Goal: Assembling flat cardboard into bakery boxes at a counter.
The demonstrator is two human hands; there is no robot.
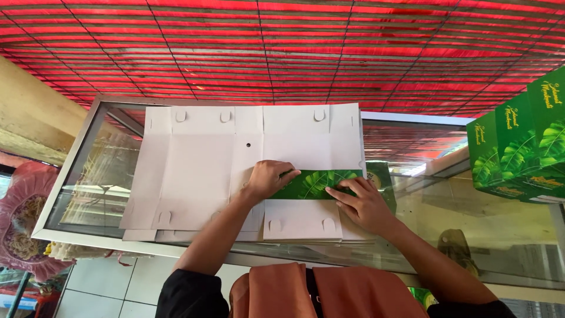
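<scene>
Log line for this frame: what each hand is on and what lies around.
left hand: pressing folded green flap | right hand: flat on flap | under: flat white carton on glass counter | right: green boxes

A glass display counter [88, 171] with a metal frame stands under a red slatted awning [282, 47] crossed by thin dark cords, with pale floor tiles [112, 288] below at the left and daylight reflecting in the glass.

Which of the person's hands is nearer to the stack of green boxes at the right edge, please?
The right hand. It presses the folded green flap, on the side toward the green boxes; the left hand rests farther away on the flat white cardboard.
</scene>
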